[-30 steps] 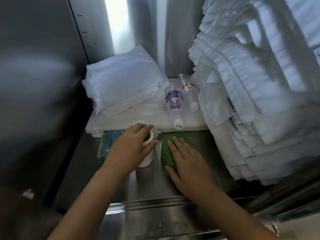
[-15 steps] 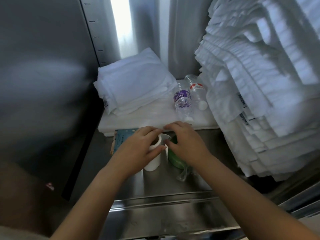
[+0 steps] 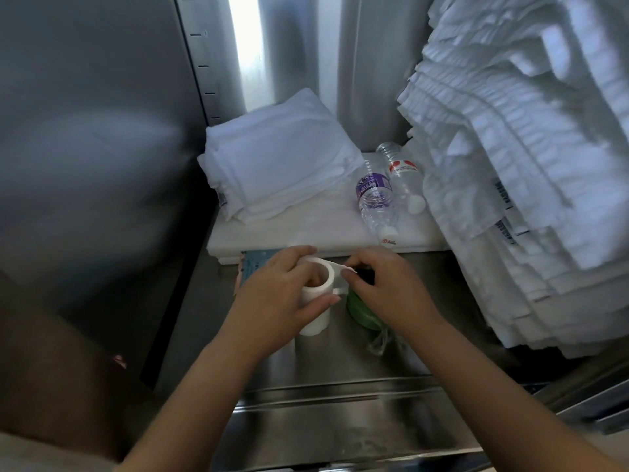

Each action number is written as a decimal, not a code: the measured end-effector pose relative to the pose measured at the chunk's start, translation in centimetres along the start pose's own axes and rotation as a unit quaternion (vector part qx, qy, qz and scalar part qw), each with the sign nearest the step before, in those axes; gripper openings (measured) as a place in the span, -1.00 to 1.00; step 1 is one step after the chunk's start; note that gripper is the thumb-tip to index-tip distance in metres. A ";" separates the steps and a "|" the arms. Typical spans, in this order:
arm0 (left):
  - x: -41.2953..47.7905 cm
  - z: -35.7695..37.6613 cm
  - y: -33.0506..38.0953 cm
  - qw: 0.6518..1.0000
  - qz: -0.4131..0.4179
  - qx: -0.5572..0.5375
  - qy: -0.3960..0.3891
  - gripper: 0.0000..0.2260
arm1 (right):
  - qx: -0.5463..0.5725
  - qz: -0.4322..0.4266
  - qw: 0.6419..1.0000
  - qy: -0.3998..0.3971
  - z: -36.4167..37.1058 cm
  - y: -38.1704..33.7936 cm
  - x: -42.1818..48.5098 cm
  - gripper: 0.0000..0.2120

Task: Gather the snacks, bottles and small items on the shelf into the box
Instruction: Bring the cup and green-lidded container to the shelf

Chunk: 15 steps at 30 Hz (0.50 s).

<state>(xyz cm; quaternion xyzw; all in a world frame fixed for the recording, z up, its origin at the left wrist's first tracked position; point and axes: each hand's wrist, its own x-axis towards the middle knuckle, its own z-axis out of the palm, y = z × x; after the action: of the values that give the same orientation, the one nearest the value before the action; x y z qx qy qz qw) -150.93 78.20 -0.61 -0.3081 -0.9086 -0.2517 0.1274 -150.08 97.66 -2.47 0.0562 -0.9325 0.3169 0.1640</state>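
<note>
Both hands have met at the white roll [image 3: 316, 306]. The right hand [image 3: 386, 286] has left the green thing [image 3: 361, 311], and its fingers now pinch the roll's loose paper end. The left hand [image 3: 274, 301] has its fingers curled round the roll, which stands up on the metal shelf [image 3: 340, 359]. The green thing lies just beside the roll, partly under the right hand. A blue packet [image 3: 256, 264] peeks out behind the left hand. Farther back, the purple-label bottle [image 3: 376, 199] and the red-label bottle [image 3: 405, 180] lie on their sides between the folded towels [image 3: 279, 165] and the tall towel pile [image 3: 510, 165].
</note>
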 end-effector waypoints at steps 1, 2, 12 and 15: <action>0.0 -0.1 0.0 1.000 0.001 0.009 -0.001 -0.74 | 0.002 0.002 1.000 0.003 -0.1 -0.1 -0.2 -0.98; -0.1 -0.1 0.1 1.000 0.002 0.019 -0.005 -0.75 | 0.003 0.005 1.000 0.008 -0.1 -0.2 -0.5 -0.97; -0.7 -0.4 0.5 0.997 0.013 0.078 0.009 -0.82 | -0.004 0.008 0.999 0.049 -0.6 -1.3 -3.2 -0.90; -0.8 -0.4 0.6 0.996 0.015 0.084 0.012 -0.81 | -0.024 0.020 0.998 0.053 -0.5 -1.4 -3.7 -0.86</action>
<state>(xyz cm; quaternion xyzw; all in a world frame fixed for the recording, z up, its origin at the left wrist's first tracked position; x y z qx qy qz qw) -149.93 78.01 -0.30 -0.3068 -0.9202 -0.1761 0.1675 -146.20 96.87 -2.52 0.0171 -0.9307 0.3000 0.2085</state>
